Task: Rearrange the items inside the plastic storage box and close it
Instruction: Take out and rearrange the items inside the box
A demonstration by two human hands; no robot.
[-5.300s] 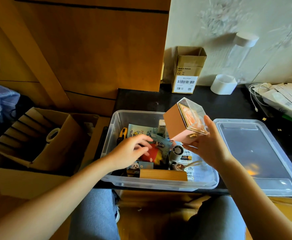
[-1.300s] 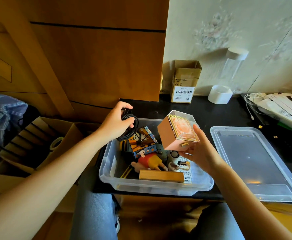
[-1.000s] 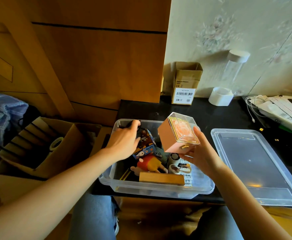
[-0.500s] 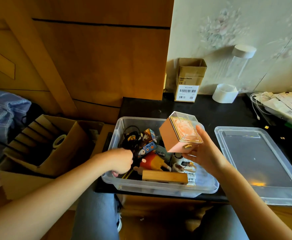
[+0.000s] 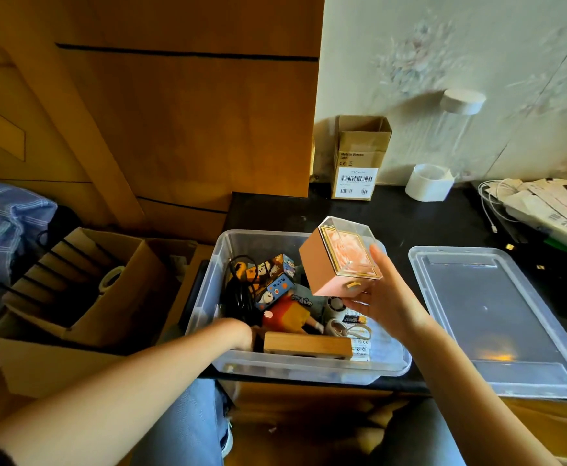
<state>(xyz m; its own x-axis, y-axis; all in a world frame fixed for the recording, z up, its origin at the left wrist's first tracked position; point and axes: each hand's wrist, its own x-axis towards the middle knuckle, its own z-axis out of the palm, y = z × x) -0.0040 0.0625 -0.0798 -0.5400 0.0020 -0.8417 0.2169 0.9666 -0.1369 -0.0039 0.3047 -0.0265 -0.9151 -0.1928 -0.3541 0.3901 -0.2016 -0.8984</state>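
1. Our left hand (image 5: 243, 336) reaches down into the near left corner of the storage box (image 5: 389, 366); its fingers are hidden behind the wrist and the clutter, so we cannot tell how they lie or whether they hold anything.
2. At 9 o'clock from the storage box stands a cardboard carton (image 5: 73, 317) with a roll of tape (image 5: 110, 279) inside.
3. Inside the storage box we see, left to right, a black cable (image 5: 240, 297), a printed small box (image 5: 272, 275), a red and yellow toy (image 5: 287, 314), and a wooden block (image 5: 305, 344) along the near wall.
4. Our right hand (image 5: 381, 301) holds the pink box (image 5: 337, 260) with the clear top, tilted, above the right half of the storage box, fingers up its right side.
5. At 3 o'clock, the lid (image 5: 497, 317) lies flat on the black table (image 5: 410, 216), just beside the storage box.
6. At 12 o'clock, a brown carton (image 5: 359, 159) stands against the wall.
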